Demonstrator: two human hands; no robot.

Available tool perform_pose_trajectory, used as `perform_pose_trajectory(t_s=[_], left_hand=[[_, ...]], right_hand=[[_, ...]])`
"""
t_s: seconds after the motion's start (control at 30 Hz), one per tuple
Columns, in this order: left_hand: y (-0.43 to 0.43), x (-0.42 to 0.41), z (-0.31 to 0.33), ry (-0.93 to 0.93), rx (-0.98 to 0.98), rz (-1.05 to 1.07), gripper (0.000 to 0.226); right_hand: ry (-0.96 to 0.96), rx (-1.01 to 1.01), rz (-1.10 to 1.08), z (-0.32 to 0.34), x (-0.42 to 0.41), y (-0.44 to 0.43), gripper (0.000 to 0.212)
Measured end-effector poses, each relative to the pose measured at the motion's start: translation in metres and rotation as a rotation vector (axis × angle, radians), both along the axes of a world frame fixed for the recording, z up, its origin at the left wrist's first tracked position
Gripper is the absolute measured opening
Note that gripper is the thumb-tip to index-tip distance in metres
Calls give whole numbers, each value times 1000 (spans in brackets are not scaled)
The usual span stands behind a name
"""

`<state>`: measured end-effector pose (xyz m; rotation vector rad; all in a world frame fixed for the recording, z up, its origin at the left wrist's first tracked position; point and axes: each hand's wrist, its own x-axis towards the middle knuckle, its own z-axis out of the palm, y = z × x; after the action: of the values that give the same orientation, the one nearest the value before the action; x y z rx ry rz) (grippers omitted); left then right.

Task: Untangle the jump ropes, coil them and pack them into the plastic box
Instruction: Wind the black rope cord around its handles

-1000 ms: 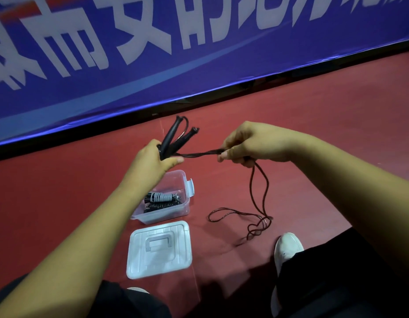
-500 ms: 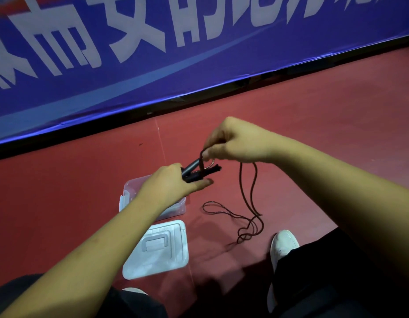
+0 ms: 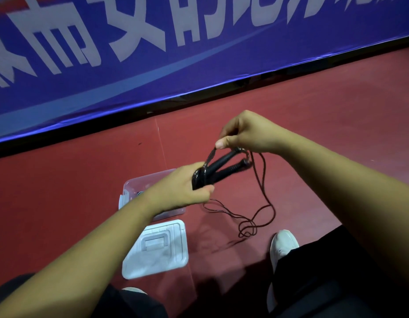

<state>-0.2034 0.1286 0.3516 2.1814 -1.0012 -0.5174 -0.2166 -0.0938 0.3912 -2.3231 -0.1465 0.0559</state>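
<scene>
My left hand (image 3: pixel 182 189) grips the two black jump rope handles (image 3: pixel 221 167) side by side, with turns of dark cord wound around their near ends. My right hand (image 3: pixel 247 133) pinches the cord just above the handles' far tips. The rest of the dark red cord (image 3: pixel 263 210) hangs down from my right hand and lies in loose loops on the red floor. The clear plastic box (image 3: pixel 150 181) sits on the floor under my left wrist, mostly hidden by it. Its contents barely show.
The box's white lid (image 3: pixel 160 251) lies flat on the floor just in front of the box. My white shoe (image 3: pixel 282 244) and dark trouser legs are at the lower right. A blue banner (image 3: pixel 199 53) runs along the wall behind.
My right hand has carried the cord over the handles, adding a turn around them. The handles now point up to the right, and both hands have shifted slightly right over the box.
</scene>
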Motion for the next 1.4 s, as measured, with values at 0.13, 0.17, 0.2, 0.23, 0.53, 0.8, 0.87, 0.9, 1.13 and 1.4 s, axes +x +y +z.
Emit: perform_pose_trajectory(t_s=[0.13,0.17,0.2,0.23,0.53,0.8,0.87,0.9,1.13,1.4], left_hand=[[2,3,2,181,-315,189,32],[3,4,3,219,-380,216,40],[5,5,5,261,-441,221,45],[6,6,8,302,-493,199,48],[18,28,12,157,-442,476,22],[30,54,-6,-124,-208,606,27],[32,57,-10,-182,-120,582,18],[32,57,-12,-202,-73,561,14],[17,40,-17,-219,206,453,11],[0,14,-12,-87,279,198,45]], right_hand=[[59,41,7,-5,0,1,33],[68,52,16,-5,-1,2,31],[80,65,31,-5,-1,4,23],[92,82,45,-4,-2,5,20],[102,53,36,5,-9,2,33],[84,-66,173,13,-18,20,6],[3,-128,197,15,-19,24,11],[-31,-148,215,17,-20,27,14],[-201,-157,188,23,-21,35,12],[-239,-95,87,17,-16,28,9]])
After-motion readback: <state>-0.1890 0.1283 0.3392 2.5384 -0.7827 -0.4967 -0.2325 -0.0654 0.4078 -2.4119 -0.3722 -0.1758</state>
